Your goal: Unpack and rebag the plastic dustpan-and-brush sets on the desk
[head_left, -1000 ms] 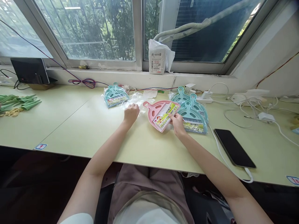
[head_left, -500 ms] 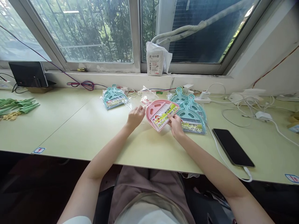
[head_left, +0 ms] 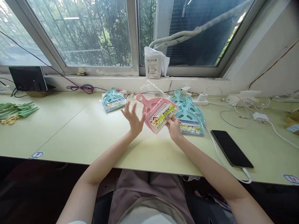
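Note:
A pink dustpan and brush set with a bright printed label is tilted above the table, its round handle toward the upper left. Clear plastic film rises behind it. My right hand grips its lower right edge at the label. Close to the set's left side, my left hand is raised with its fingers spread; whether the thumb touches the pan is hard to tell. Several turquoise dustpan sets in clear wrap lie overlapping just beyond my right hand. One more turquoise set lies farther back on the left.
A black phone on a white charging cable lies at the right of the table. White chargers and tangled cables are behind it. Green artificial stems, a dark tablet and a wrapped box are also around.
My left hand has let go of the plastic near the pink set's handle and opened, moving slightly left and down. The pink handle now shows. My right hand keeps its grip.

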The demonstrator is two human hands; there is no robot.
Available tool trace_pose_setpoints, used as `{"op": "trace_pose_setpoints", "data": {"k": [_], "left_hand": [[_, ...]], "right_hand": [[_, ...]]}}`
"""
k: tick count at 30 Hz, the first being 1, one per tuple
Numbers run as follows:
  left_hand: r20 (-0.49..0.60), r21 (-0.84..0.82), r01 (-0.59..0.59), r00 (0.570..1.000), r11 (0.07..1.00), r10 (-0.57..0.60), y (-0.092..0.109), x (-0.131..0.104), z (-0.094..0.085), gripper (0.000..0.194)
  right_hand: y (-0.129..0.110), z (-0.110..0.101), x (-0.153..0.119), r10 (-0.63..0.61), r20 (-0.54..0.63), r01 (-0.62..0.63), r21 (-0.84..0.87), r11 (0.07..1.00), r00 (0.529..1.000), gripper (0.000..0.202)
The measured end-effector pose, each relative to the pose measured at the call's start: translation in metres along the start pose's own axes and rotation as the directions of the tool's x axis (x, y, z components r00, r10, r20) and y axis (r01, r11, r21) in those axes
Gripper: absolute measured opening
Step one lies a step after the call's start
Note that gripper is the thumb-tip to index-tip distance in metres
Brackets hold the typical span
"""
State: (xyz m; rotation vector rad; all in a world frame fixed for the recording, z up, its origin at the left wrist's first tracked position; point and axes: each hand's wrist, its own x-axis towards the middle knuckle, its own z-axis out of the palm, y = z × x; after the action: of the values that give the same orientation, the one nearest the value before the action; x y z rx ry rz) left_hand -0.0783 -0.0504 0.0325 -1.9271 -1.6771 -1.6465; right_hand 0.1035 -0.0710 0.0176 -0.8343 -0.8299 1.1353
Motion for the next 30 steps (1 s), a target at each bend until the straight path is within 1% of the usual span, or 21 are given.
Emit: {"op": "trace_pose_setpoints", "data": {"k": [1,2,3,4,5,7,8,9,12,14,15,17,19,20,21,22,24,26,28,29,30], "left_hand": [[-0.071,-0.075,0.1,0.992,0.992,-0.105,0.001,0.004,-0.001,0.061],[-0.077,-0.175,0.192,0.975,0.966,-0.208,0.001,0.01,-0.002,0.063],[-0.005,-0.285,0.278,0.957,0.917,-0.291,0.0,0.016,-0.003,0.064],[0.136,-0.39,0.364,0.931,0.846,-0.338,-0.001,0.022,-0.003,0.063],[0.307,-0.477,0.451,0.89,0.754,-0.337,-0.001,0.027,-0.003,0.063],[0.593,-0.581,0.606,0.773,0.544,-0.227,-0.001,0.031,-0.001,0.064],[0.669,-0.607,0.66,0.725,0.442,-0.164,0.001,0.03,0.0,0.064],[0.71,-0.626,0.698,0.695,0.348,-0.116,0.004,0.026,0.002,0.061],[0.766,-0.623,0.767,0.638,0.155,-0.078,0.013,0.007,0.007,0.054],[0.804,-0.588,0.802,0.594,0.104,-0.035,0.017,-0.006,0.011,0.054],[0.828,-0.558,0.824,0.56,0.099,0.002,0.017,-0.013,0.014,0.056],[0.874,-0.485,0.867,0.48,0.11,0.073,0.015,-0.022,0.019,0.06],[0.896,-0.44,0.888,0.426,0.134,0.124,0.013,-0.027,0.023,0.064],[0.895,-0.441,0.885,0.422,0.145,0.145,0.013,-0.028,0.024,0.066],[0.884,-0.462,0.874,0.439,0.153,0.16,0.014,-0.027,0.025,0.068],[0.864,-0.499,0.853,0.475,0.153,0.17,0.015,-0.025,0.025,0.072],[0.804,-0.592,0.793,0.571,0.142,0.165,0.02,-0.019,0.025,0.081],[0.755,-0.656,0.738,0.645,0.16,0.122,0.024,-0.014,0.024,0.087],[0.728,-0.663,0.705,0.685,0.251,0.001,0.024,-0.013,0.022,0.09],[0.692,-0.655,0.683,0.714,0.323,-0.107,0.023,-0.013,0.02,0.092],[0.612,-0.646,0.642,0.759,0.414,-0.223,0.021,-0.013,0.018,0.092]], "right_hand": [[-0.001,0.0,0.0,-0.017,-0.004,0.017,0.02,1.0,1.0,0.038],[-0.001,0.001,0.0,-0.033,-0.005,0.033,0.035,0.999,0.999,0.038],[-0.001,0.001,0.0,-0.045,-0.004,0.045,0.044,0.998,0.999,0.039],[-0.001,0.002,0.0,-0.051,-0.003,0.051,0.047,0.998,0.999,0.039],[-0.001,0.002,0.0,-0.051,-0.003,0.052,0.046,0.998,0.999,0.039],[0.001,0.003,-0.001,-0.034,-0.007,0.034,0.039,0.999,0.999,0.039],[0.002,0.004,-0.001,-0.021,-0.01,0.022,0.037,0.999,1.0,0.039],[0.003,0.004,-0.002,-0.011,-0.014,0.011,0.037,0.999,1.0,0.039],[0.004,0.005,-0.003,-0.002,-0.032,0.003,0.04,0.999,0.999,0.038],[0.003,0.004,-0.002,-0.023,-0.064,0.025,0.037,0.999,0.998,0.037],[0.002,0.004,-0.001,-0.036,-0.087,0.039,0.034,0.999,0.996,0.037],[0.0,0.004,0.0,-0.049,-0.133,0.054,0.038,0.998,0.99,0.037],[-0.001,0.003,0.002,-0.041,-0.166,0.052,0.059,0.997,0.985,0.04],[-0.001,0.003,0.002,-0.035,-0.172,0.048,0.072,0.996,0.984,0.042],[0.0,0.003,0.002,-0.028,-0.177,0.044,0.083,0.996,0.984,0.044],[0.001,0.003,0.003,-0.022,-0.18,0.039,0.09,0.995,0.983,0.045],[0.003,0.003,0.002,-0.012,-0.184,0.029,0.089,0.996,0.983,0.046],[0.005,0.004,0.002,-0.01,-0.177,0.024,0.079,0.997,0.984,0.045],[0.006,0.004,0.001,-0.021,-0.16,0.032,0.069,0.997,0.987,0.043],[0.006,0.004,0.001,-0.028,-0.152,0.038,0.064,0.997,0.988,0.042],[0.006,0.003,0.001,-0.035,-0.147,0.044,0.058,0.997,0.988,0.041]]}}
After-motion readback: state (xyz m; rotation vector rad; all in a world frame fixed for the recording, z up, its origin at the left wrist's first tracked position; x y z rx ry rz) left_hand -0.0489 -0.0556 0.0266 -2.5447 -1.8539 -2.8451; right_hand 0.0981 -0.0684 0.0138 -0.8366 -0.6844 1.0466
